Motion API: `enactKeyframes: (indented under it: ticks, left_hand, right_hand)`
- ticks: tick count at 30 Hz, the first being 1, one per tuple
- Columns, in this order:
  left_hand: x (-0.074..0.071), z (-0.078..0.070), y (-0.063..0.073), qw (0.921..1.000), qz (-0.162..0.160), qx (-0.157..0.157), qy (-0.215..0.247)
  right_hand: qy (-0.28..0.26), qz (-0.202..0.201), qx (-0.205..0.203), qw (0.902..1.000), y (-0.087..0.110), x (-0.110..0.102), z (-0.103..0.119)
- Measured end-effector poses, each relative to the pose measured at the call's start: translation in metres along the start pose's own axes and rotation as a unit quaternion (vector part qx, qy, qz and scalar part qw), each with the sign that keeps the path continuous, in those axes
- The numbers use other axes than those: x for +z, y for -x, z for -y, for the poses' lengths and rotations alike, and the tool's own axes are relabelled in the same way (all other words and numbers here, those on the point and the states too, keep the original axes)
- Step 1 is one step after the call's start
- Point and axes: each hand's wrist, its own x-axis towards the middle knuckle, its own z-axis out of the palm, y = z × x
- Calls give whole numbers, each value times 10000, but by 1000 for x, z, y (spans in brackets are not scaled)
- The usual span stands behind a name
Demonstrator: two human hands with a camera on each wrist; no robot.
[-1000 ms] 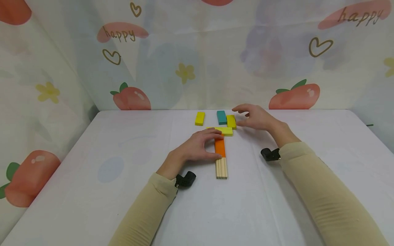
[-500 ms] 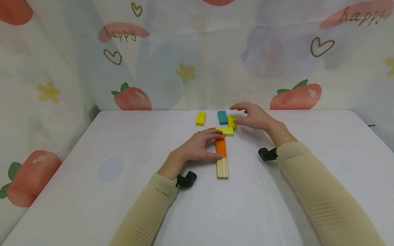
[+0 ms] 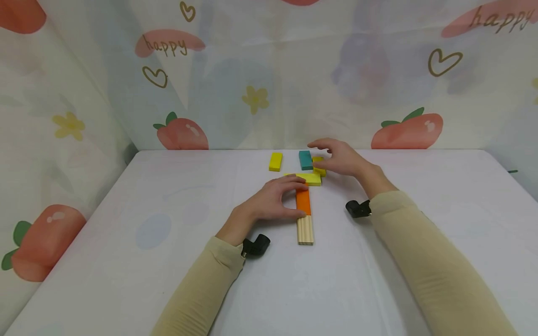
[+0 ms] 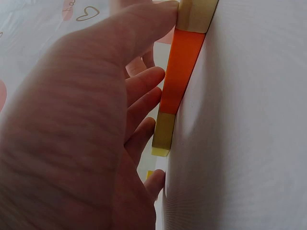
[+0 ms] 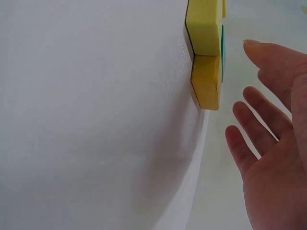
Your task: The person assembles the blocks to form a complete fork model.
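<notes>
A plain wooden block (image 3: 305, 231), an orange block (image 3: 303, 204) and a crosswise yellow block (image 3: 313, 179) lie end to end in a T shape on the table. My left hand (image 3: 269, 200) rests along the left of the orange block, its thumb at the joint with the wooden one. The left wrist view has its fingers spread beside the orange block (image 4: 182, 72). Spread over the far blocks, my right hand (image 3: 344, 159) holds nothing. Its thumb overlaps a second yellow block (image 3: 322, 172) at the T's right end, beside a teal block (image 3: 305, 160).
A third yellow block (image 3: 275, 162) lies apart, at the back left of the teal one. The white table (image 3: 168, 280) ends at a patterned cloth backdrop (image 3: 294, 93). Each wrist wears a small black camera (image 3: 257, 246).
My right hand has moved left, its thumb now over the second yellow block and its fingers near the teal one. The left hand stays at the orange block.
</notes>
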Motion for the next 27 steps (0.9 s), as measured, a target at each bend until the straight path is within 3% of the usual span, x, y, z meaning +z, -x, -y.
enactKeyframes:
  ticks: [27]
  left_hand:
    - [-2,-1,1,9999,-21,112,13]
  right_hand:
    - [-43,307,162,9994,-17,12,2]
